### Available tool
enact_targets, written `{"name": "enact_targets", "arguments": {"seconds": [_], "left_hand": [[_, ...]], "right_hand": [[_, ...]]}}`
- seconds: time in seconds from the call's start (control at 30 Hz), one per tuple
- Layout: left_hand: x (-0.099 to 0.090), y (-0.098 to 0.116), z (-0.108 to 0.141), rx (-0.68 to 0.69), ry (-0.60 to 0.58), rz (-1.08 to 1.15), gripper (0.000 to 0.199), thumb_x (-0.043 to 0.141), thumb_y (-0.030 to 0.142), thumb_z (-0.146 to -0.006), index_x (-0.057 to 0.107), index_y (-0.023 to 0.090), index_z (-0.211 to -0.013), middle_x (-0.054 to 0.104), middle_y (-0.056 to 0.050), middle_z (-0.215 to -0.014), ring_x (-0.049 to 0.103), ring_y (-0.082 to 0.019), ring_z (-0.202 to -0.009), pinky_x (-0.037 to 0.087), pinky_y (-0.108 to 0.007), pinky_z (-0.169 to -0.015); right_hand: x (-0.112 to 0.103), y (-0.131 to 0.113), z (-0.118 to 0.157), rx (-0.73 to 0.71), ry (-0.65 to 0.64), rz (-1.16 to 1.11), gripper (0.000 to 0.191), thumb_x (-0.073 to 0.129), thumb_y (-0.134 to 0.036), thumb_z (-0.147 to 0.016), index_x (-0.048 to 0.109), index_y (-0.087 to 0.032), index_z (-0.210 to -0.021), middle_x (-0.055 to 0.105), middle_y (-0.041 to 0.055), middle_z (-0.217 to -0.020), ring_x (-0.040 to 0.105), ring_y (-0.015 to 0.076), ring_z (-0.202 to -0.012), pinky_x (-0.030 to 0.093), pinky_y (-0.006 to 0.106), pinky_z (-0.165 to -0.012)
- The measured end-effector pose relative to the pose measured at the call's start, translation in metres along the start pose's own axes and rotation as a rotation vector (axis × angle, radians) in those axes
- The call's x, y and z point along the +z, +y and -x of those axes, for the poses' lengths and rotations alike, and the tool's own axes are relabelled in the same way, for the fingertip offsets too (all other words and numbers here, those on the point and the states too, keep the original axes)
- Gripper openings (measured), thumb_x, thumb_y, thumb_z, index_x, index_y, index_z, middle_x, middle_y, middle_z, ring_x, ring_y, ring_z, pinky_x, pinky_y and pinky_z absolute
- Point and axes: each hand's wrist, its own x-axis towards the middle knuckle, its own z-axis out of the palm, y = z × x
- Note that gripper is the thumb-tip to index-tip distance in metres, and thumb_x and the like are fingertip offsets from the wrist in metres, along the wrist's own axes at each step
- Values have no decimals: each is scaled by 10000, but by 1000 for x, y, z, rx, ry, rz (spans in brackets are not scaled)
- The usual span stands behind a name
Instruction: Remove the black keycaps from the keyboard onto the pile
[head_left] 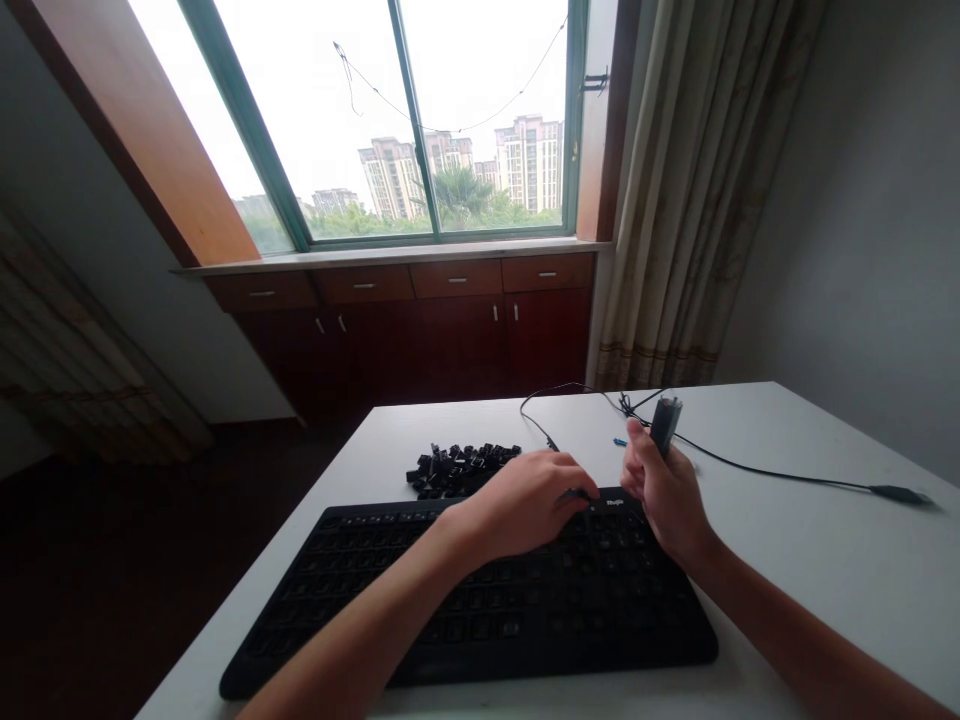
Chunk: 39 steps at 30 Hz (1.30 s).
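Observation:
A black keyboard [465,668] lies on the white table, with several keys seemingly off its board. My left hand [525,500] reaches over its back edge, fingers bent and closed near the top row. Something small and dark shows at those fingertips, too unclear to name. To the right, my right hand [667,495] is wrapped around a dark grey bar-shaped tool [665,426], held upright above the keyboard's back right corner. Behind the keyboard is a heap of loose black keycaps [457,468].
A black cable [772,468] runs over the white table [840,560] to a dark plug end [900,494] on the right. A small blue piece [619,441] is beside my right hand. Wooden cabinets [420,340] stand below the window beyond.

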Motion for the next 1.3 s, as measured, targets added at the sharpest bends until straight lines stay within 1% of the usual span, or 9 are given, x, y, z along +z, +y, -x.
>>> {"name": "enact_targets", "arguments": {"seconds": [0.07, 0.2, 0.27, 0.43, 0.63, 0.87, 1.0, 1.17, 1.3], "left_hand": [[-16, -10, 5, -56, 16, -30, 202, 605, 207, -975, 731, 235, -1130, 744, -30, -1089, 690, -204, -989, 496, -283, -880], [-46, -40, 18, -202, -52, -296, 189, 581, 239, -974, 746, 247, -1067, 760, -22, -1026, 699, -224, -952, 477, -300, -833], [-54, -54, 24, -253, -77, -343, 182, 592, 252, -958, 755, 240, -1038, 768, -32, -979, 706, -236, -921, 472, -303, -797], [-60, -73, 31, -300, -121, -362, 153, 617, 280, -930, 764, 258, -966, 774, -14, -901, 711, -229, -850, 451, -295, -738], [-58, -77, 32, -306, -132, -385, 140, 625, 300, -924, 756, 250, -928, 768, -27, -868, 703, -241, -824, 423, -301, -691], [-61, -56, 29, -214, -138, -342, 206, 592, 401, -985, 746, 264, -982, 762, -8, -930, 703, -219, -874, 443, -303, -737], [-53, -33, 24, -112, -155, -233, 225, 598, 424, -996, 747, 255, -984, 758, -6, -935, 702, -205, -857, 455, -295, -740], [-23, 3, 9, 20, -152, -56, 296, 604, 461, -997, 717, 235, -1150, 736, -46, -1114, 705, -219, -968, 509, -306, -806], [17, 23, -1, 19, -52, -67, 453, 638, 495, -965, 649, 173, -1283, 691, -112, -1210, 659, -281, -1095, 526, -406, -953]], "right_hand": [[0, -1, 1, 11, -12, -3, 567, 664, -590, -901, 352, -221, -604, 353, -68, -530, 330, 74, -456, 294, 233, -428], [0, -2, 2, -3, -29, 11, 565, 670, -599, -891, 358, -220, -612, 358, -68, -532, 337, 74, -457, 306, 227, -426], [0, -2, 2, -18, -43, 18, 557, 674, -598, -888, 368, -219, -620, 367, -66, -541, 340, 74, -463, 318, 223, -429], [-1, -1, 3, -29, -51, 42, 547, 679, -589, -889, 378, -217, -623, 375, -61, -550, 357, 76, -471, 327, 223, -434], [-4, 1, 2, -33, -40, 54, 542, 673, -576, -901, 376, -217, -623, 367, -61, -550, 353, 78, -471, 309, 232, -432], [-2, -5, 0, -4, -11, -36, 553, 693, -551, -897, 384, -209, -592, 357, -67, -520, 330, 71, -452, 309, 230, -429], [-6, -10, -3, -4, 38, -25, 473, 691, -547, -897, 525, -194, -629, 491, -32, -552, 454, 95, -470, 397, 242, -460], [-9, -17, -16, -99, 105, 55, 434, 689, -565, -891, 701, -153, -756, 630, 22, -638, 611, 136, -554, 517, 262, -551], [-7, -23, -19, -128, -62, 33, 405, 708, -528, -894, 701, -187, -1112, 638, -14, -668, 586, 123, -528, 508, 244, -499]]}}
